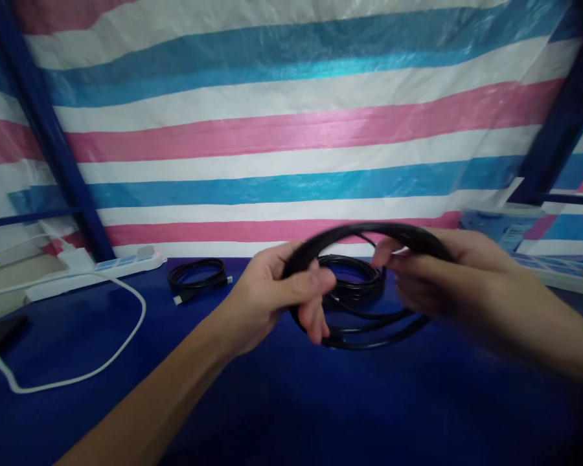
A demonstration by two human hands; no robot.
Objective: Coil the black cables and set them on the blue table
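Note:
Between my two hands a black cable (pixel 364 230) is held up in a coil of several loops above the blue table. My left hand (pixel 291 288) is closed around the coil's left side, thumb across the front. On the right side, my right hand (pixel 430 272) grips the same coil; it is blurred by motion and some of its fingers are hidden. Beyond the held loops lies a second black cable coil (pixel 354 278), partly covered by them. Left of my left hand, a smaller coiled black cable (pixel 199 278) with light metal plugs rests on the table.
A white power strip (pixel 131 259) with a charger (pixel 75 259) stands at the back left, its white cord (pixel 140 310) looping over the blue table (pixel 291 408). A dark flat object (pixel 2 336) lies at the left edge. A bluish tub (pixel 502 223) stands back right, before striped sheeting (pixel 291 136).

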